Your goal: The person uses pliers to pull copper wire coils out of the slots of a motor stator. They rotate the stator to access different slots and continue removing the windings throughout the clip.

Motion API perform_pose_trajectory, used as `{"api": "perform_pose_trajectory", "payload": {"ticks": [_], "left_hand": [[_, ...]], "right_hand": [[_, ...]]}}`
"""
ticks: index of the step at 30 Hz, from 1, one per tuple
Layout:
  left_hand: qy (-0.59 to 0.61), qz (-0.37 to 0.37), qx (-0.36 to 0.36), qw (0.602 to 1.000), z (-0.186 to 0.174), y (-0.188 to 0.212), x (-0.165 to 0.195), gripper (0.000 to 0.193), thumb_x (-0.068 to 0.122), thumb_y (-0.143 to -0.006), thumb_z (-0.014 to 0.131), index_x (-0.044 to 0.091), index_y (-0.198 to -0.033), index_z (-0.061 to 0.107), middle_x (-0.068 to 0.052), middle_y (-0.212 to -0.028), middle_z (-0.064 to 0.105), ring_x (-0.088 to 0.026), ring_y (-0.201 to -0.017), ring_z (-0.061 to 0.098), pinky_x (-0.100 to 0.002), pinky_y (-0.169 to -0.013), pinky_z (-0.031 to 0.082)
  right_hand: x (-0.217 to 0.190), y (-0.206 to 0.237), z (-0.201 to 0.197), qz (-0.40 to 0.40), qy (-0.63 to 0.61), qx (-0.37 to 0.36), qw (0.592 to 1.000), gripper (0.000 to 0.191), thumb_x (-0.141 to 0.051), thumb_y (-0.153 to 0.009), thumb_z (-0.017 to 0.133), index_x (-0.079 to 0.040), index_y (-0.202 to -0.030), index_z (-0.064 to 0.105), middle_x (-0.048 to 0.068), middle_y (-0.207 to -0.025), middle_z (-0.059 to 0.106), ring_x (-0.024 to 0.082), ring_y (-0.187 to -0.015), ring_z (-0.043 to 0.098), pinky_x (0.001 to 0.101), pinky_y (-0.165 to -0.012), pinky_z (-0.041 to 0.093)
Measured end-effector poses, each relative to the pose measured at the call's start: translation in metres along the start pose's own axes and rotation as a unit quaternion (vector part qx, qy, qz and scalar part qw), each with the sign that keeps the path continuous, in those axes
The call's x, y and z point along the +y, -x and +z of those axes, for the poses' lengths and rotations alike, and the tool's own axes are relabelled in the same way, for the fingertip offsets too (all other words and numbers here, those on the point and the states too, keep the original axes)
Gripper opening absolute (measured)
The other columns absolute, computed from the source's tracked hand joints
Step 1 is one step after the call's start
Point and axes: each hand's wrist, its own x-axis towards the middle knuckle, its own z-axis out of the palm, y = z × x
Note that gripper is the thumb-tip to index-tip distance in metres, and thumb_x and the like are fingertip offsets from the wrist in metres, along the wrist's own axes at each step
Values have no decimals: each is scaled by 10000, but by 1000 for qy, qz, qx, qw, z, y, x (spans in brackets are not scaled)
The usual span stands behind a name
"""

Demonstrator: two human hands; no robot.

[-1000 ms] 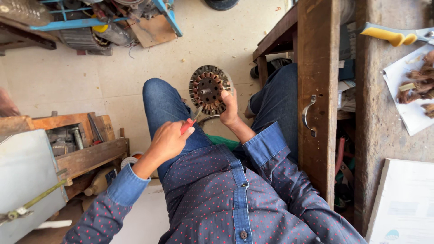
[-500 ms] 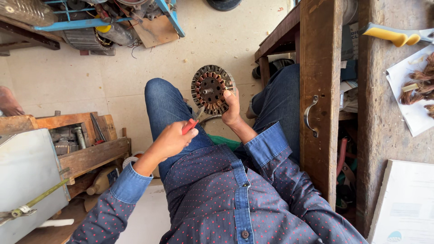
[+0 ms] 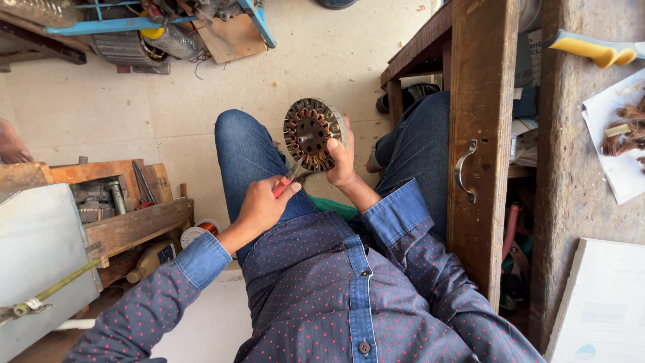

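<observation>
- Two hands busy: my right hand grips the round stator; my left hand closes fingers on red-handled pliers.
- Wooden table crowds my right; a tool crate sits left.

Mount: I see through one camera, worn on the person's head.
Facing: it looks steeply down over the chest and lap to the tiled floor.
Nearness: close; I have the left hand and right hand mid-frame.
Edges: wooden workbench right, wooden crate left.
Shared: I have no second view.
</observation>
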Motion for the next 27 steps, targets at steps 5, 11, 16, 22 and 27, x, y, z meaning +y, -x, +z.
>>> {"api": "perform_pose_trajectory", "payload": {"ticks": [5,11,16,22,27], "left_hand": [[32,-16,-115,993,-23,-10,-2,321,336,-909,660,17,-908,696,-182,-699,703,-338,-682,724,-412,-636,540],[-24,-17,-140,990,-30,0,6,344,325,-900,631,-11,-888,699,-192,-746,715,-372,-753,725,-453,-721,523],[-76,-7,-115,991,-28,4,8,394,352,-942,609,-23,-844,679,-232,-753,688,-424,-787,697,-501,-741,507],[-82,-23,-102,991,-24,8,4,405,377,-966,593,-19,-904,646,-248,-767,685,-451,-803,685,-528,-733,506],[-8,-44,-108,993,-19,10,3,395,380,-958,576,-8,-904,629,-182,-733,733,-367,-726,752,-465,-689,553]], "right_hand": [[-6,-3,1,123,-232,35,964,681,-434,-931,587,44,-1407,494,154,-1323,610,238,-1189,608,394,-1060,486],[-14,-4,3,120,-254,0,960,701,-438,-929,593,53,-1420,497,155,-1332,626,235,-1191,629,388,-1062,502],[-8,-2,0,57,-110,-8,992,692,-501,-942,558,49,-1359,523,138,-1295,577,214,-1206,541,366,-1092,423],[-8,-1,-2,7,6,-15,1000,743,-581,-924,509,64,-1286,580,136,-1208,517,228,-1165,500,371,-1069,392],[-10,1,5,49,-84,6,995,764,-585,-894,555,59,-1302,511,175,-1235,553,250,-1159,514,385,-1060,411]]}}
